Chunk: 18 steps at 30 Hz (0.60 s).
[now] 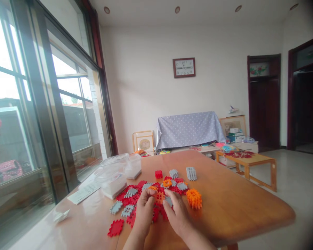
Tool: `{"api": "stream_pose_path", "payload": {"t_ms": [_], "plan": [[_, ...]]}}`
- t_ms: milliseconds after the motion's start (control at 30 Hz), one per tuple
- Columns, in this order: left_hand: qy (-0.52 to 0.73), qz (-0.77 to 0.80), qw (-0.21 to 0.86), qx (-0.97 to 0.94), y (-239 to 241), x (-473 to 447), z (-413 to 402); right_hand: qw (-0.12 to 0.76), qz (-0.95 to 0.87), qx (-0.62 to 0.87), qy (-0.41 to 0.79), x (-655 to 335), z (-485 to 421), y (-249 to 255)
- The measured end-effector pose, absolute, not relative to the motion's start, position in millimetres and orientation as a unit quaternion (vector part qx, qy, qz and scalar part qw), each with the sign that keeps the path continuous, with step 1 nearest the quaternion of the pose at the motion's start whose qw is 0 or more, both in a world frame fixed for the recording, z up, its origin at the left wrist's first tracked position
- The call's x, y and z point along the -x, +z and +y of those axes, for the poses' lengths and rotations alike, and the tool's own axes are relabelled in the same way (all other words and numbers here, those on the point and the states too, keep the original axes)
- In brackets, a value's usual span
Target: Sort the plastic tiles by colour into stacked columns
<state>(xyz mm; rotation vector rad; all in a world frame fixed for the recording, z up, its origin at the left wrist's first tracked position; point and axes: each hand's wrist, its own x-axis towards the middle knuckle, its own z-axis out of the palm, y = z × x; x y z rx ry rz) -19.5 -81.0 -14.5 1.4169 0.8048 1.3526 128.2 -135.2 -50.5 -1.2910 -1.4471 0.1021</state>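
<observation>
My left hand (pixel 144 210) and my right hand (pixel 177 212) meet over a pile of red, grey and orange interlocking plastic tiles (pixel 135 198) on a wooden table (pixel 224 201). Between the fingertips of both hands sits an orange tile (pixel 160 197), pinched from each side. A stacked orange block (pixel 194 198) stands just right of my right hand. A small red cube (pixel 159 174), a grey cube (pixel 173 173) and a grey ribbed stack (pixel 191 173) lie farther back. A loose red tile (pixel 116 227) lies near the front left.
A clear plastic box (pixel 112 177) with its lid stands left of the tiles, with a paper sheet (pixel 83 192) beside it. Beyond the table are a low wooden side table (pixel 250 161), a covered cabinet (pixel 189 129) and large windows on the left.
</observation>
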Motion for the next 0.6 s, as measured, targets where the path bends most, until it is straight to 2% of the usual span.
{"api": "stream_pose_path", "payload": {"t_ms": [167,333,600], "plan": [[0.580,0.318,0.498,-0.560,-7.0,23.7,-96.4,0.581,-0.621,0.516,0.102,-122.4,-145.0,-43.6],[0.581,0.311,0.505,-0.558,-9.1,18.0,-104.8,0.625,-0.567,0.508,0.172,-123.8,-139.0,-65.0],[0.547,0.305,0.516,-0.585,-12.0,1.6,-114.6,0.649,-0.539,0.504,0.186,-136.4,-159.7,-67.5]]}}
